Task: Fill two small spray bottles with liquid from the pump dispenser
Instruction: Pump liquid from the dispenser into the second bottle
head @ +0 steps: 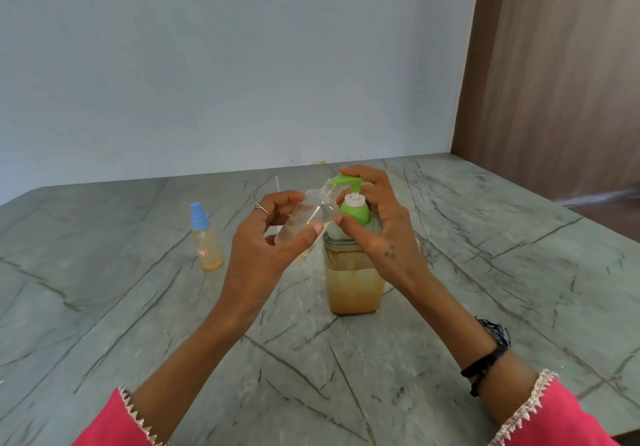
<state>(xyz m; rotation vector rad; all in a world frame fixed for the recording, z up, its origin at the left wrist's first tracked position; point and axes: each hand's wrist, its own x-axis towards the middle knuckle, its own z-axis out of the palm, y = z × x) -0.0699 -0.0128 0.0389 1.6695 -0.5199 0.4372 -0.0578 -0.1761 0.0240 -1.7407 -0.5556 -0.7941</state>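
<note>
My left hand (273, 237) holds a clear, uncapped small spray bottle (313, 213) tilted, its open neck up against the green nozzle of the pump dispenser (353, 272). The dispenser is a clear square bottle, about half full of amber liquid, with a green and white pump head. My right hand (377, 220) wraps over that pump head, fingers on top. A second small spray bottle (206, 241) with a blue cap and pale amber liquid stands upright on the table to the left, apart from both hands.
The grey marble-pattern table (485, 272) runs back to a pale wall. A brown wooden panel (554, 82) rises at the right. A thin clear tube (277, 186) shows behind my left hand.
</note>
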